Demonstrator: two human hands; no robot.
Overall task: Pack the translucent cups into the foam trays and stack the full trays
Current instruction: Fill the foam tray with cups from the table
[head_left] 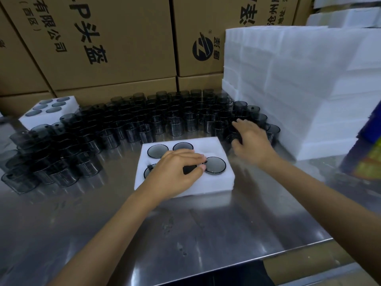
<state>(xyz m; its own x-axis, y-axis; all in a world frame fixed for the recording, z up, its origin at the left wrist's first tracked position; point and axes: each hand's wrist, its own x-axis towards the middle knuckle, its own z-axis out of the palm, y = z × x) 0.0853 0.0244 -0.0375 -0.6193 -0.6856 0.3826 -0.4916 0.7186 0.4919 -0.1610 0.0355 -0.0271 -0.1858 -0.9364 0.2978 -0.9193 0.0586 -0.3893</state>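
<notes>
A white foam tray (216, 183) lies in the middle of the steel table, with dark translucent cups in several of its holes, such as one at its right (215, 165). My left hand (177, 172) is over the tray's front middle hole, fingers curled round a dark cup (189, 169) set into it. My right hand (250, 139) reaches into the right end of the loose cups (144, 120) and grips one cup (233, 138) there. The back right hole of the tray looks empty.
A full foam tray (31, 118) sits at the back left. A tall stack of white foam trays (299, 89) stands at the right. Cardboard boxes (103, 38) wall the back. The table's front edge (288, 250) runs lower right.
</notes>
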